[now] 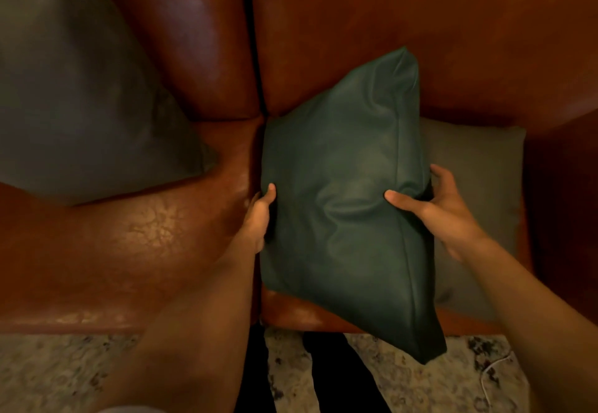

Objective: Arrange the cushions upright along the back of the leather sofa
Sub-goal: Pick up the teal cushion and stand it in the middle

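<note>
A dark green cushion (346, 199) is gripped from both sides above the right seat of the brown leather sofa (388, 40). The left hand (259, 218) clasps its left edge, thumb on the front face and the other fingers hidden behind. The right hand (437, 208) pinches its right seam, thumb pressed into the front and fingers curled around the back. The cushion is tilted, its upper corner up against the sofa's backrest and its lower corner hanging past the seat's front edge, over the patterned rug (404, 380). Behind it, a paler grey-green cushion (479, 179) lies flat on the right seat, toward the right armrest and the back of the seat. A large grey cushion (74, 89) leans at the left end of the sofa, over the left seat and against the backrest; it looks blurred. The person's dark trouser legs (330, 377) show at the sofa's front edge.
</note>
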Motion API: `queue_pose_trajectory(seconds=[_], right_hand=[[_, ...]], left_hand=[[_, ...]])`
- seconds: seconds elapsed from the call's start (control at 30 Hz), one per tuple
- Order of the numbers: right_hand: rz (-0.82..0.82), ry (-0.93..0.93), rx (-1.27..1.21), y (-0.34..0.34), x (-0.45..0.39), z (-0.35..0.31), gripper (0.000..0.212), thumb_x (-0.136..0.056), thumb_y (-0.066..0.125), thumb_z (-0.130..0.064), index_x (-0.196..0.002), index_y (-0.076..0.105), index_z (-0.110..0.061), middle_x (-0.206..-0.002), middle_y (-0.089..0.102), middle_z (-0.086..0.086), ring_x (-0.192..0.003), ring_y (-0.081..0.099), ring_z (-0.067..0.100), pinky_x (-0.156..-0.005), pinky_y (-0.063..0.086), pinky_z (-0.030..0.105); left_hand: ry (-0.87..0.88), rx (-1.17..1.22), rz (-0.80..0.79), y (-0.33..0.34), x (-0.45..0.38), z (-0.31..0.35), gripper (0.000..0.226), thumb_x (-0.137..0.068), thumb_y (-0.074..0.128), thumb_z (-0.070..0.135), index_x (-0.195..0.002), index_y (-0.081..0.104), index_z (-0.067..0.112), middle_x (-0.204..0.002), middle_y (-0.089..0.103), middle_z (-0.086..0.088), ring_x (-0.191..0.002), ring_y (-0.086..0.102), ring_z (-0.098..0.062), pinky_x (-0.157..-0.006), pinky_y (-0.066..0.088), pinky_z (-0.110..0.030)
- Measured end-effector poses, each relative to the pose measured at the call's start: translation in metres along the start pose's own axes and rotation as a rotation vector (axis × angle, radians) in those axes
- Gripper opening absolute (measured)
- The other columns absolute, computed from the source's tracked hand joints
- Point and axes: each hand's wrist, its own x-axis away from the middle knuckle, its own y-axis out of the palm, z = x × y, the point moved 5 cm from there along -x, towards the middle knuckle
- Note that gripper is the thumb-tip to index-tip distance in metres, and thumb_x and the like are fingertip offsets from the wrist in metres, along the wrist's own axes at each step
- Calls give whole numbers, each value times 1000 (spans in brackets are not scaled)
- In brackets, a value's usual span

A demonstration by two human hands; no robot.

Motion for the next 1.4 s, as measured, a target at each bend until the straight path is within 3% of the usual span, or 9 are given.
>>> queue_pose_trajectory(seconds=[0.13,0.2,0.3,0.6,0.77,0.93,1.1,1.27,1.4], right_hand=[[-28,11,-75,3,5,-17,80,-75,85,-18,-141,40,-23,-115,63,-12,-104,63,7,-87,51,29],[-46,22,-146,0,11,-28,66,-80,78,-9,-136,45,-20,-114,65,-7,-102,65,10,-80,50,27],[-89,35,-219,-11,18,-40,50,-83,72,-7,-128,53,-19,-114,68,-1,-103,67,16,-77,51,29],[-182,-135,-175,-13,17,-97,48,-83,59,-1,-124,56,-26,-113,68,-4,-109,64,16,-89,52,33],[-202,-173,2,-5,5,-125,65,-60,60,-11,-120,55,-36,-118,67,-2,-115,62,22,-103,50,45],[-107,-274,141,21,-1,-156,77,-63,61,-3,-136,46,-22,-118,61,-1,-115,59,26,-101,50,52],[-93,-341,156,55,-14,-174,69,-60,76,-42,-124,50,-46,-125,65,-9,-113,64,19,-101,52,47],[-238,-394,39,99,-14,-190,63,-87,76,-13,-140,47,-27,-118,62,-11,-106,61,5,-104,51,38],[-200,-432,129,116,-27,-186,73,-83,75,-10,-147,42,-26,-132,59,-7,-117,59,11,-106,49,36]], left_hand=[[-87,86,-35,6,55,38,110,-39,83,83,-130,70,22,-130,73,-3,-118,69,-25,-104,53,-44],[-71,62,-9,9,101,73,91,-57,77,80,-125,72,20,-126,75,-4,-110,71,-22,-86,57,-37],[-51,49,1,-1,133,107,56,-87,65,65,-104,76,13,-91,80,-6,-74,75,-14,-62,56,-26],[170,95,-56,-15,187,190,66,-81,75,59,-130,70,14,-124,76,-9,-119,71,-28,-102,55,-44],[345,133,-68,-26,206,200,59,-88,73,39,-140,60,15,-130,73,-9,-114,73,-25,-89,60,-40],[469,80,7,-57,228,213,88,-63,89,47,-140,56,18,-135,70,-11,-109,72,-29,-73,61,-40],[598,99,79,-85,246,217,78,-67,86,32,-136,49,37,-125,72,11,-115,70,-20,-91,57,-52],[740,177,129,-109,252,204,58,-85,72,0,-124,52,39,-121,73,13,-120,68,-20,-93,57,-45],[768,185,185,-123,237,189,67,-81,74,1,-137,46,23,-124,71,11,-124,66,-19,-96,58,-38]])
